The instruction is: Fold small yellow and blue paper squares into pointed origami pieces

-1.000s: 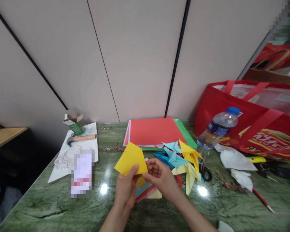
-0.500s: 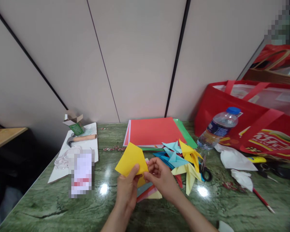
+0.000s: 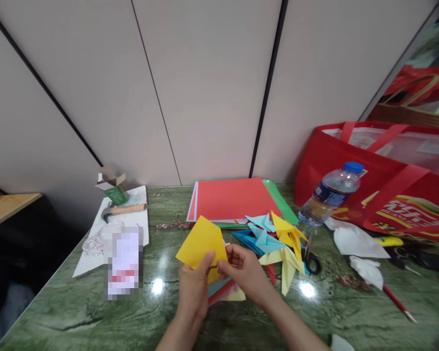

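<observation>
One head-worn camera looks forward and down from the person's own viewpoint, above the near side of the green marbled surface (image 3: 131, 319), facing the pale panelled wall (image 3: 212, 97) beyond. The left hand (image 3: 195, 280) and right hand (image 3: 246, 272) sit near it, below centre; the wide view takes in the red shopping bag (image 3: 314, 165) at right.
</observation>
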A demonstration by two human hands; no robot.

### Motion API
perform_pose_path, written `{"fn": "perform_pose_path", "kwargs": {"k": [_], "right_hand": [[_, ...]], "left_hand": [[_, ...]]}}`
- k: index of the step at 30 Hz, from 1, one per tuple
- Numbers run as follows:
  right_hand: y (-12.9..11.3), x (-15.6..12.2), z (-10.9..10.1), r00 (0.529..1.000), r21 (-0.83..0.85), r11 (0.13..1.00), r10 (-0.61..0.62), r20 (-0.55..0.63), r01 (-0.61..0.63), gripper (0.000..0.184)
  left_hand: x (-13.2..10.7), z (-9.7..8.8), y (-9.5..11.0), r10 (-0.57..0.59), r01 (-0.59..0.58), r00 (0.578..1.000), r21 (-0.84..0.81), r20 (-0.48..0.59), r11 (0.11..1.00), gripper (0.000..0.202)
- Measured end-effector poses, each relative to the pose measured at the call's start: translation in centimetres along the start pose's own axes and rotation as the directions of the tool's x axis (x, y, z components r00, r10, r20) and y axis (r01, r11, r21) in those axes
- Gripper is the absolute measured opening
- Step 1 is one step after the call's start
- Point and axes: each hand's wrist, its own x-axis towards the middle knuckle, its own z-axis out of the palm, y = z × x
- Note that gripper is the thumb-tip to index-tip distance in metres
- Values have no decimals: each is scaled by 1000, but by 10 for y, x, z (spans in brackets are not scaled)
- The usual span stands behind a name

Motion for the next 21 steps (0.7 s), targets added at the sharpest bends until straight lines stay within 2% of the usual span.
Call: {"fn": "perform_pose_path", "kwargs": {"k": [5, 9, 13, 21], "right_hand": [[0, 0, -1, 1000, 49, 999, 9, 20, -10, 17], [-1, 1, -3, 999, 86, 995, 36, 38, -40, 22], [-3, 0, -2, 997, 96, 993, 66, 33, -69, 25], [-4, -1, -1, 991, 71, 989, 130, 31, -132, 28]], "left_hand": [[-2, 3, 0, -29, 28, 999, -16, -22, 999, 24], [-1, 2, -1, -2, 2, 999, -13, -43, 1000, 26], [1, -1, -3, 42, -40, 997, 33, -64, 999, 29], [5, -6, -8, 78, -73, 997, 153, -28, 985, 23]]}}
